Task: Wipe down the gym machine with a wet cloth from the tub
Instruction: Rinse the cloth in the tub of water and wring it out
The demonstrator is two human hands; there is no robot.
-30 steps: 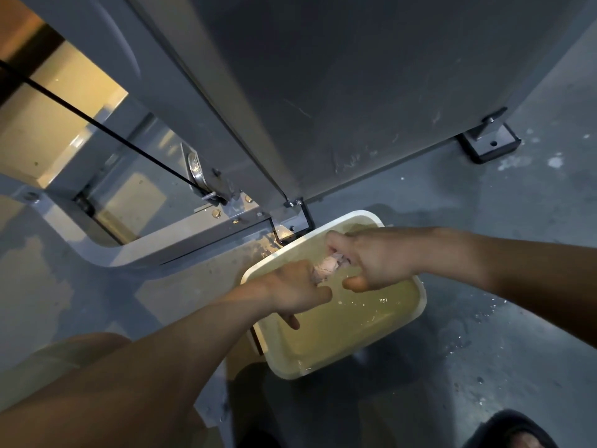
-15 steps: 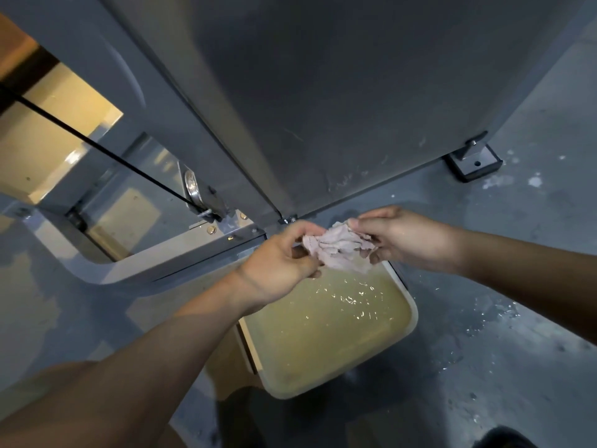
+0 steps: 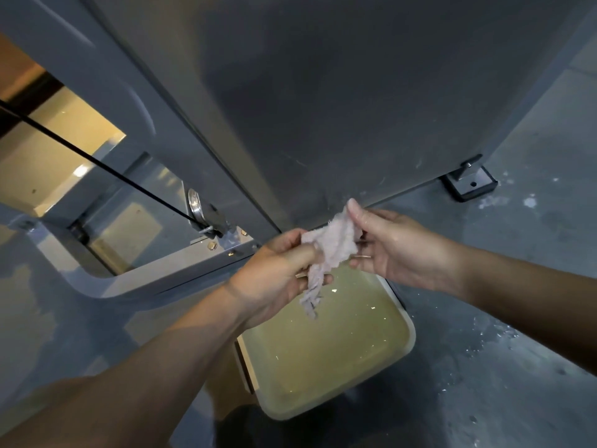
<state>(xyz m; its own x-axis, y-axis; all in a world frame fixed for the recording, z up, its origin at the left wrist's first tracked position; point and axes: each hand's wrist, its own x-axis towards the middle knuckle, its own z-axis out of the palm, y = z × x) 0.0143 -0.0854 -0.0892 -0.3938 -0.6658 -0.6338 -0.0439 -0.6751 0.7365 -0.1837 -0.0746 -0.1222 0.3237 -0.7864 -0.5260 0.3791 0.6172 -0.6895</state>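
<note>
Both hands are raised over the tub [image 3: 407,337], in front of the grey machine [image 3: 323,92]. The left hand [image 3: 277,276] and right hand [image 3: 397,247] each pinch the pale cloth [image 3: 329,250], which hangs between them.

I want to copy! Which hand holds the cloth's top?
The right hand pinches the cloth at its top edge; the left hand grips it lower down.

A grey concrete floor [image 3: 533,318] shows white flecks and wet splashes on the right; a tan surface [image 3: 48,156], warmly lit, fills the upper left.
</note>
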